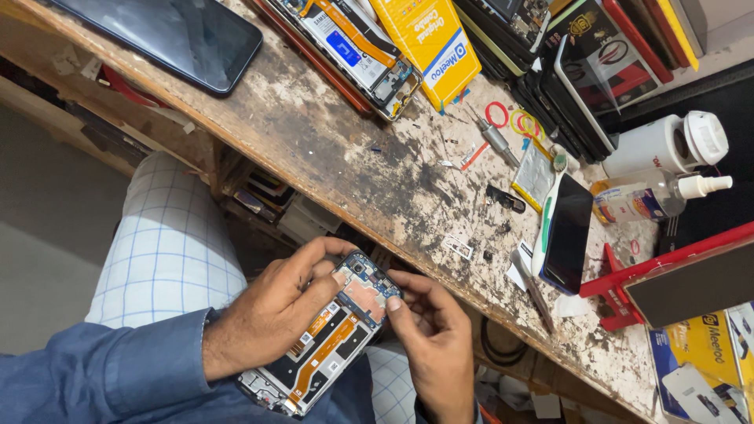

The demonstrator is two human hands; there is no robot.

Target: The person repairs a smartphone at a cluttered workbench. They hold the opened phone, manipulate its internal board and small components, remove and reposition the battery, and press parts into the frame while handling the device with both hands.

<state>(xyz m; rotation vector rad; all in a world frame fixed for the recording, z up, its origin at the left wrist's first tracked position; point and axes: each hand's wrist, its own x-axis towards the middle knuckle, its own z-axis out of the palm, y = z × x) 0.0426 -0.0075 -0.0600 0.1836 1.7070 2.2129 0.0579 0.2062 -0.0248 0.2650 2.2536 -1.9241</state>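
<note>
Both hands grip an opened smartphone [326,338] over the lap, below the worn workbench [338,149]. The left hand [267,314] clasps it from nine o'clock; the right hand [436,338] pinches its top edge from three o'clock.

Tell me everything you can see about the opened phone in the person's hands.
The opened phone has its back cover off, showing dark circuit boards, a copper-coloured patch, orange ribbon cables and a camera lens near the top. It lies tilted over the person's lap, below the workbench edge. The left hand wraps it from the side, thumb on its upper part; the right hand touches its top corner.
</note>
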